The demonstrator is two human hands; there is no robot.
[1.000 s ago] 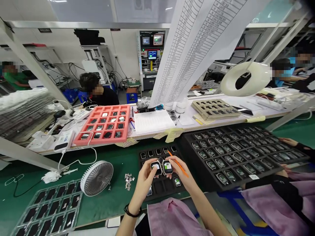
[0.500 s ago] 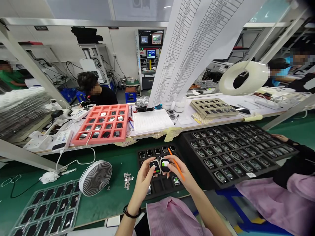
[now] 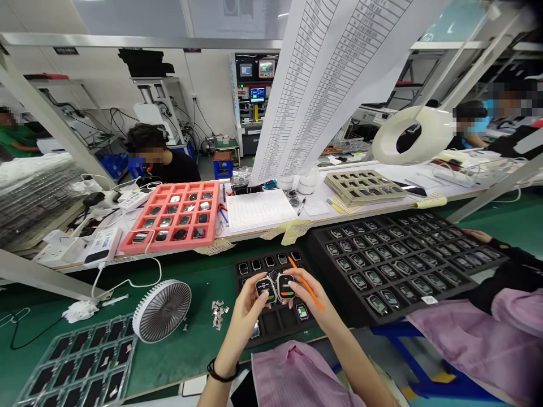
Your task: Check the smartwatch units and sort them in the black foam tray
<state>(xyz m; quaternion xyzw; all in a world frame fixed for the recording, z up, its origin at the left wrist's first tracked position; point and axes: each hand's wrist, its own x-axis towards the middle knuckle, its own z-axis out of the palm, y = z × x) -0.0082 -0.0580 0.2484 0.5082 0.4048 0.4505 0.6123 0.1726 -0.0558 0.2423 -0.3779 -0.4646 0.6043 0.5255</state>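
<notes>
My left hand (image 3: 250, 299) is closed around a smartwatch (image 3: 265, 290) with a lit screen, its thumb on the glass. A second smartwatch (image 3: 285, 286), lit with an orange-red and green band, sits in my right hand (image 3: 306, 291), right beside the first. An orange pen-like stick (image 3: 306, 282) is also tucked in the right hand, slanting across its fingers. Both hands hover over a black foam tray (image 3: 271, 325) with several watches in its slots. One watch with a lit screen (image 3: 301, 311) lies in a slot below my right hand.
A white fan (image 3: 163, 311) and small scraps (image 3: 218, 314) are to the left, near a clear plastic tray (image 3: 127, 362). Large black trays of watches (image 3: 339, 271) stand right, by a co-worker's hand (image 3: 479, 235). A pink tray (image 3: 127, 240) rests on the shelf; printed paper hangs above.
The right watch's screen has switched from a white and green display to a dark one with an orange-red band. The left watch's bottom band now looks green. Both hands stay nearly in place.
</notes>
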